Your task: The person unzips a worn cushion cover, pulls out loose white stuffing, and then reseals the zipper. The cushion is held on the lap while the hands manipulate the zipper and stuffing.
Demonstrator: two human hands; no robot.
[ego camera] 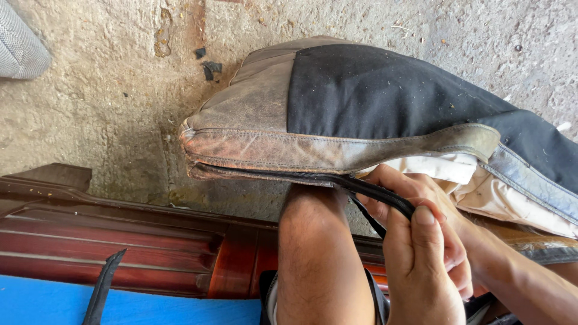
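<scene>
Pinching the black zipper strip (379,192) under the worn brown-and-black leather cushion (337,114), both hands (421,241) clench it; left hand (415,265) in front, right (433,198) behind. Cushion rests on the knee (313,210); its cover gapes, cream lining (445,168) showing, above the reddish wooden frame (120,241).

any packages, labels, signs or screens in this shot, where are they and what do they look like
None in view: no package, label, sign or screen.
What shows instead: a worn brown and black cushion cover with a black zipper strip pinched in the right hand, the left hand reaching under the cover, a red-brown wooden frame, and a concrete floor.
</scene>
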